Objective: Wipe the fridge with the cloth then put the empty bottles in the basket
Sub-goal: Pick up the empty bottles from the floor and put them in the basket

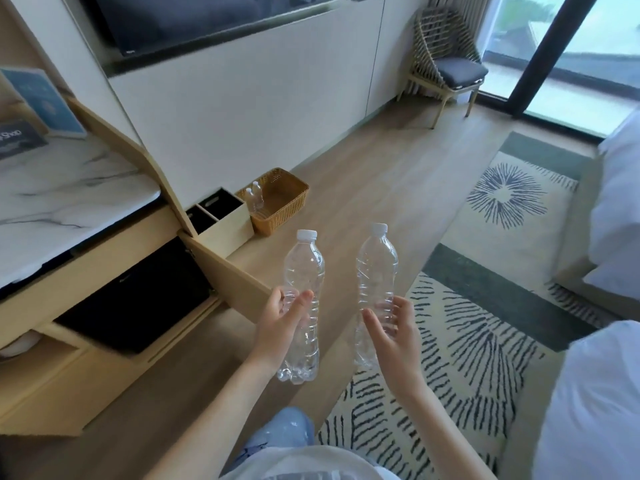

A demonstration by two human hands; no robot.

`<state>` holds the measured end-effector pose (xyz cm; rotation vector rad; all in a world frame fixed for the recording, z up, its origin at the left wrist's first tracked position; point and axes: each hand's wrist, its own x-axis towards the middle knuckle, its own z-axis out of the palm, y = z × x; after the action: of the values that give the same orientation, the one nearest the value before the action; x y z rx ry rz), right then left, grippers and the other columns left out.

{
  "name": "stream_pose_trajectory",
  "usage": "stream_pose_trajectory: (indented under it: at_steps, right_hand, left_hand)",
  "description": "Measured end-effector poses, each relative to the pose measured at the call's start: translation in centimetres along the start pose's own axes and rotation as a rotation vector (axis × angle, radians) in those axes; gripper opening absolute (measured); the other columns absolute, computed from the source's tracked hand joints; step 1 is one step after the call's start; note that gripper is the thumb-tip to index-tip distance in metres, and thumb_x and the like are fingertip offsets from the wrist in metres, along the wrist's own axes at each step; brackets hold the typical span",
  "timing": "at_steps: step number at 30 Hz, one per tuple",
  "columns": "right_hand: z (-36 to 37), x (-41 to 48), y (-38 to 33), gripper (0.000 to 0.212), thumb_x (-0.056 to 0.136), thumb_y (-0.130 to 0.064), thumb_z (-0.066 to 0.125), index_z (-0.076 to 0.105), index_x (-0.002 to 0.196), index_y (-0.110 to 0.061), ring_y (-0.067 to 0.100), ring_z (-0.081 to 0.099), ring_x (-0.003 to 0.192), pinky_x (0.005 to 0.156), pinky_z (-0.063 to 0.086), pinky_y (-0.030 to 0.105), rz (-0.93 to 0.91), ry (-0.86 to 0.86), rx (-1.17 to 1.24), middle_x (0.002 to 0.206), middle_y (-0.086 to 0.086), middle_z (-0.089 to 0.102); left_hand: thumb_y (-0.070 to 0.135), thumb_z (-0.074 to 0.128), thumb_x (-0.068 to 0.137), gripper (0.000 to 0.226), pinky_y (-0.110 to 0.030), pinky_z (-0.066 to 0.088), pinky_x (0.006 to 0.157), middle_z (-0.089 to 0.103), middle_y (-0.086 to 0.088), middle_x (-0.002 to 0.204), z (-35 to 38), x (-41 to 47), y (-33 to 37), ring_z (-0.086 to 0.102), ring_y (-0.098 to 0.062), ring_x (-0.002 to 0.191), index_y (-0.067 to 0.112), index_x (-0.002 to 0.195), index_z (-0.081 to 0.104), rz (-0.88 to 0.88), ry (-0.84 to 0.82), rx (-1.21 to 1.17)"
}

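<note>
Empty bottle (303,271) in each hand (282,322).

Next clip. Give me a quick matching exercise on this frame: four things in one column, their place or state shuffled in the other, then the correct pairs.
Things:
1. left hand
2. basket
3. chair
4. rug

Place or state:
A. on the floor beside the beige box, two bottles inside
B. near the glass door, dark cushion on its seat
C. under the right hand, striped pattern
D. holding an empty capped bottle upright

Pairs: 1-D, 2-A, 3-B, 4-C
</note>
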<state>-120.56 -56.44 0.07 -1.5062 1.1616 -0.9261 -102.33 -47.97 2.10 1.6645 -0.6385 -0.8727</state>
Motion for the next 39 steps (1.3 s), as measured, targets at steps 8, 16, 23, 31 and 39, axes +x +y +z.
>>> stream_pose_trajectory:
  at_steps: [8, 16, 23, 31, 39]
  right_hand:
    - [-0.2, 9.9, 1.4, 0.042, 0.085, -0.039, 0.075, 0.055, 0.117, -0.021, 0.014, 0.068, 0.089, 0.079, 0.058, 0.032, 0.023, 0.052, -0.05, 0.107, -0.005, 0.066]
    - [1.6, 27.7, -1.0, 0.043, 0.083, -0.042, 0.072, 0.056, 0.115, -0.017, 0.005, 0.067, 0.087, 0.08, 0.057, 0.027, 0.009, 0.012, -0.075, 0.107, -0.004, 0.066]
    - [2.6, 41.1, -2.3, 0.029, 0.089, -0.028, 0.074, 0.058, 0.111, -0.019, 0.003, 0.068, 0.085, 0.077, 0.056, 0.021, 0.006, 0.022, -0.037, 0.105, -0.006, 0.068]
    - [5.2, 56.3, 0.4, 0.042, 0.077, -0.052, 0.072, 0.058, 0.109, -0.029, 0.007, 0.069, 0.089, 0.077, 0.055, 0.022, 0.016, -0.182, 0.0, 0.102, -0.015, 0.07]
    - [8.2, 73.0, 0.0, 0.027, 0.088, -0.021, 0.076, 0.058, 0.106, -0.028, 0.003, 0.069, 0.081, 0.07, 0.052, 0.015, -0.051, -0.537, -0.001, 0.097, -0.015, 0.071]
  left_hand:
    - [0.064, 0.063, 0.081, 0.053, 0.001, 0.041, 0.062, 0.064, 0.005, 0.101, 4.9, 10.9, 1.2, 0.061, 0.019, 0.077, 0.017, 0.103, 0.055, -0.021, -0.089, 0.023]
    - [0.075, 0.062, 0.066, 0.082, -0.011, 0.049, 0.064, 0.068, -0.004, 0.101, 9.4, 27.8, 4.9, 0.064, -0.005, 0.08, 0.007, 0.111, 0.057, -0.021, -0.085, -0.057]
    - [0.061, 0.061, 0.076, 0.066, -0.002, 0.043, 0.063, 0.067, -0.004, 0.106, 12.0, 40.1, 10.4, 0.062, 0.014, 0.076, 0.008, 0.113, 0.056, 0.003, -0.084, -0.053]
    - [0.074, 0.065, 0.069, 0.057, -0.001, 0.043, 0.059, 0.06, 0.008, 0.091, 15.8, 50.2, 10.8, 0.06, 0.014, 0.071, 0.026, 0.096, 0.051, -0.116, 0.12, -0.075]
    - [0.065, 0.056, 0.073, 0.049, -0.005, 0.041, 0.062, 0.062, 0.011, 0.08, 18.2, 59.2, 14.6, 0.056, 0.014, 0.064, 0.021, 0.095, 0.056, -0.167, 0.498, -0.07]
